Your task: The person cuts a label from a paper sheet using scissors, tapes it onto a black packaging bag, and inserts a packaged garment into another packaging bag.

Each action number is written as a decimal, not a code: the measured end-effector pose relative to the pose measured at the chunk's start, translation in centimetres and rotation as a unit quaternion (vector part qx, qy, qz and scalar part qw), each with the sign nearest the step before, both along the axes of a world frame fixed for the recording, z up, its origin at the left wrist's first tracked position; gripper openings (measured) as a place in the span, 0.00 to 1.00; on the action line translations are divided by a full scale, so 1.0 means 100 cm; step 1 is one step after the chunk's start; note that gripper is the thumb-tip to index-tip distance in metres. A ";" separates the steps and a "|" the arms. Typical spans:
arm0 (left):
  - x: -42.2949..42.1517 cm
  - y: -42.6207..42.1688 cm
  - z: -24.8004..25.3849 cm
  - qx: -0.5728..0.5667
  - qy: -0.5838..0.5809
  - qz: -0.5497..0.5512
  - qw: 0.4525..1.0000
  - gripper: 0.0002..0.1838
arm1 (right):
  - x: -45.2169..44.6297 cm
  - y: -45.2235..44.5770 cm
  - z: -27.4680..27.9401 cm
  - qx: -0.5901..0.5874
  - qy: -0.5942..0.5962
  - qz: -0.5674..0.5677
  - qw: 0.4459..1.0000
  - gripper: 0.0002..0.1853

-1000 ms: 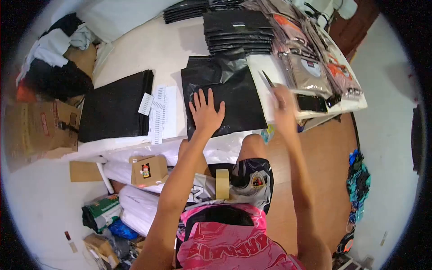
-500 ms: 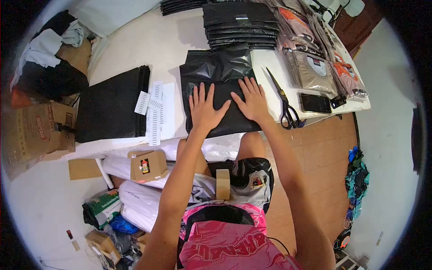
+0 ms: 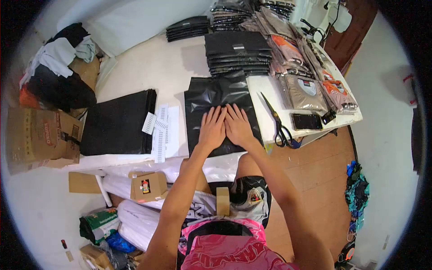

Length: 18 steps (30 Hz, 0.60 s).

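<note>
A glossy black plastic bag (image 3: 222, 92) lies flat on the white table, close to its front edge. My left hand (image 3: 213, 127) rests palm down on the bag, fingers stretched out. Beside it, my right hand (image 3: 238, 126) lies flat as well, its fingertips meeting those of the left. Right of the bag are black-handled scissors (image 3: 277, 118), blades pointing away from me. To the left are white label strips (image 3: 160, 135) on a sheet of paper and a stack of flat black sheets (image 3: 118, 122).
Behind the bag stands a pile of folded black packages (image 3: 238, 51). Clear-wrapped beige packs (image 3: 302, 92) sit at the right, with a phone (image 3: 306, 121) in front of them. A cardboard box (image 3: 49, 137) is at the left, and an open small box (image 3: 147, 186) lies below the table.
My hands have come together at the middle of the bag; before, they lay apart. The camera view has shifted, so the table sits lower in the picture.
</note>
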<state>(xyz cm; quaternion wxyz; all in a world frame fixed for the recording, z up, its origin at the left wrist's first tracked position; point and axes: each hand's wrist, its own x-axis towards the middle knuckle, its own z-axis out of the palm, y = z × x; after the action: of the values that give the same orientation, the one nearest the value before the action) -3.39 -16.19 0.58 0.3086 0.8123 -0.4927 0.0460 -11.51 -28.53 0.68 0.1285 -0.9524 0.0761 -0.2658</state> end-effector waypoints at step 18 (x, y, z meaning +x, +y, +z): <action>0.216 -0.020 0.016 -0.078 0.360 0.291 0.883 0.34 | 0.107 -0.155 0.032 0.656 -0.069 -0.142 0.738 0.26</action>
<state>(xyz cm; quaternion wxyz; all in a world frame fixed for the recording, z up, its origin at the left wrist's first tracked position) 18.22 -18.22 2.13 0.4996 0.8533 -0.0836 -0.1238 -0.78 -44.07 3.86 0.6870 -0.5899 0.3566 -0.2300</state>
